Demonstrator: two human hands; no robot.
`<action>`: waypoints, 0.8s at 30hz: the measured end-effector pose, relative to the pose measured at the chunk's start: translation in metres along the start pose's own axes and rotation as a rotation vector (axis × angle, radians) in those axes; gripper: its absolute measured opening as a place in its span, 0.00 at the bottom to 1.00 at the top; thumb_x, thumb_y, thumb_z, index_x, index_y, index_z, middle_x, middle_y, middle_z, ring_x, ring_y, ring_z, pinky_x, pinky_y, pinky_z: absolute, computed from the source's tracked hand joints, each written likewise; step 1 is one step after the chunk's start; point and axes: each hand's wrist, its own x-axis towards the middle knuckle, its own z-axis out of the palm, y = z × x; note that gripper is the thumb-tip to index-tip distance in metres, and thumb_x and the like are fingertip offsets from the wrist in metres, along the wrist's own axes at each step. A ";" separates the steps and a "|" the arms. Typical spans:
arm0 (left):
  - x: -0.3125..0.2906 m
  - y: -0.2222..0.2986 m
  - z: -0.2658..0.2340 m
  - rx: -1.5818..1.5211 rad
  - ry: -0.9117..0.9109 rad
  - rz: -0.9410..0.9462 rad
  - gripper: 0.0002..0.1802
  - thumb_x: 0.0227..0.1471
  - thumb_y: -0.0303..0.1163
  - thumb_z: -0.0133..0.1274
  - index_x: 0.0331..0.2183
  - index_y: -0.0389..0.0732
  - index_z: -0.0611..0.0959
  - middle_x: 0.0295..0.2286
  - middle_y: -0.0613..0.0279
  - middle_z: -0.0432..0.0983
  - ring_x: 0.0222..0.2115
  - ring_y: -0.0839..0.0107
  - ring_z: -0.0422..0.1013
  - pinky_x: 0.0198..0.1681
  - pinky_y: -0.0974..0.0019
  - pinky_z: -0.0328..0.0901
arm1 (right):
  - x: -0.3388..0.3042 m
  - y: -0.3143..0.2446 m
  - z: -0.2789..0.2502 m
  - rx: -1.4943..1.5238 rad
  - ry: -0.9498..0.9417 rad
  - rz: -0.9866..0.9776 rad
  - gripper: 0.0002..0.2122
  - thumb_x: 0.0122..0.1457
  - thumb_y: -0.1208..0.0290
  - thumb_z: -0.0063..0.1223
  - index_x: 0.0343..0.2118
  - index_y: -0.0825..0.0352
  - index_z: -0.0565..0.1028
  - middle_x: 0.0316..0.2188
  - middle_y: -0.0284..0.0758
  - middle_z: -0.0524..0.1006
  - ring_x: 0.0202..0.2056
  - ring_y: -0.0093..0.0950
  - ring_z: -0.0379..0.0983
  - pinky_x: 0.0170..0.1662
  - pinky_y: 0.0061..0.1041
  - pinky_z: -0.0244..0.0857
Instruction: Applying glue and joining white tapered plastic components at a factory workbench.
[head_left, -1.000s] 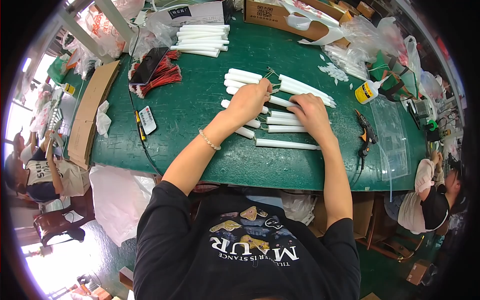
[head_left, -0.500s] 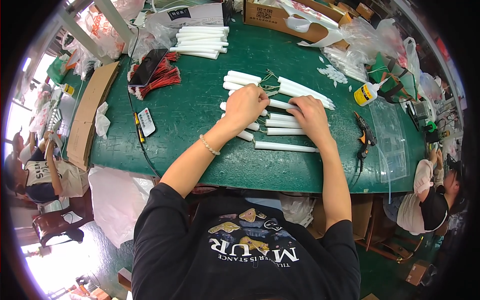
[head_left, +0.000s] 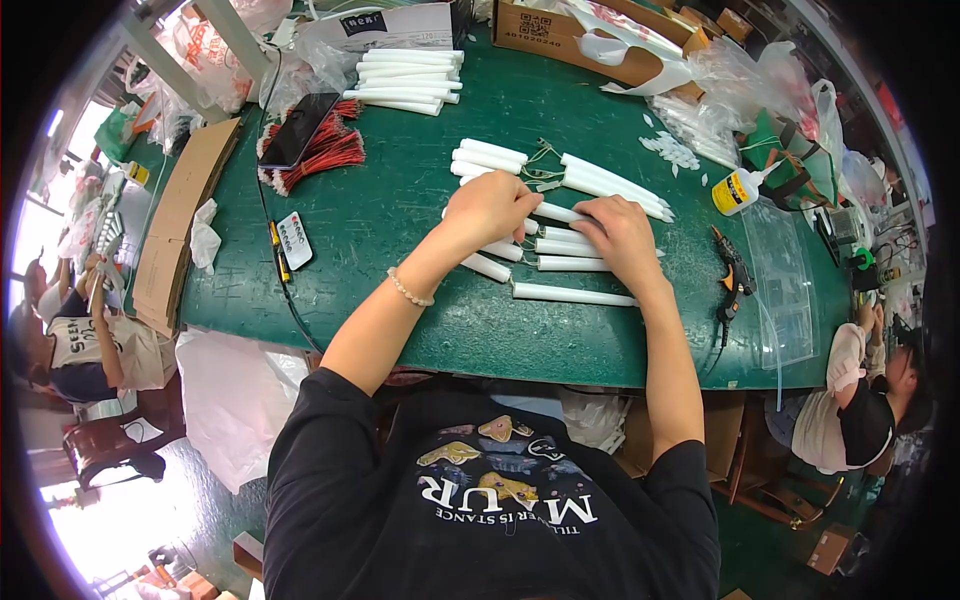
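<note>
Between my two hands lies a white candle tube (head_left: 560, 212), slim as a taper candle. My left hand (head_left: 490, 212), a beaded bracelet at its wrist, pinches at the tube's left end; its fingertips partly cover what is there. The fingers of my right hand (head_left: 622, 238) close round the right end. More white candle tubes (head_left: 615, 186) lie in rows around both hands, some paired end to end with thin pale wires (head_left: 542, 152) between them. One long tube (head_left: 573, 293) rests nearest me. Parts of the rows are hidden under my hands.
Stacked white tubes (head_left: 408, 80), red wires (head_left: 335, 150) under a phone (head_left: 300, 130), and a small remote (head_left: 294, 242) lie left. Right are white flame-shaped pieces (head_left: 670, 152), a glue bottle (head_left: 736, 191) and a glue gun (head_left: 732, 285). Co-workers sit on both sides.
The view has shifted slightly. Both hands stay at the same tube, with the left fingers bent a little differently at its end.
</note>
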 end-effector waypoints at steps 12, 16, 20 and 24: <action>0.039 -0.014 0.025 0.458 0.364 0.291 0.09 0.47 0.36 0.65 0.29 0.41 0.88 0.31 0.54 0.80 0.36 0.55 0.77 0.37 0.53 0.71 | 0.018 0.023 0.012 -0.129 0.224 0.083 0.09 0.54 0.70 0.63 0.37 0.66 0.82 0.36 0.37 0.78 0.41 0.39 0.73 0.45 0.36 0.68; 0.048 -0.020 0.034 0.576 0.386 0.308 0.08 0.47 0.34 0.64 0.26 0.39 0.87 0.30 0.54 0.80 0.35 0.54 0.77 0.37 0.52 0.72 | 0.024 0.030 0.021 -0.238 0.199 0.041 0.10 0.52 0.71 0.65 0.37 0.66 0.80 0.36 0.37 0.76 0.41 0.39 0.72 0.44 0.37 0.67; 0.050 -0.027 0.035 0.594 0.413 0.363 0.08 0.49 0.33 0.61 0.26 0.38 0.88 0.30 0.53 0.80 0.35 0.53 0.77 0.38 0.51 0.72 | 0.022 0.031 0.025 -0.186 0.143 0.039 0.10 0.51 0.71 0.66 0.36 0.67 0.80 0.35 0.36 0.76 0.41 0.39 0.72 0.45 0.38 0.66; 0.043 -0.025 0.030 0.440 0.355 0.369 0.08 0.51 0.32 0.58 0.28 0.38 0.88 0.30 0.52 0.80 0.35 0.52 0.77 0.39 0.51 0.72 | 0.020 0.028 0.021 -0.108 0.098 -0.014 0.09 0.53 0.70 0.64 0.36 0.65 0.80 0.36 0.35 0.77 0.41 0.39 0.72 0.47 0.38 0.65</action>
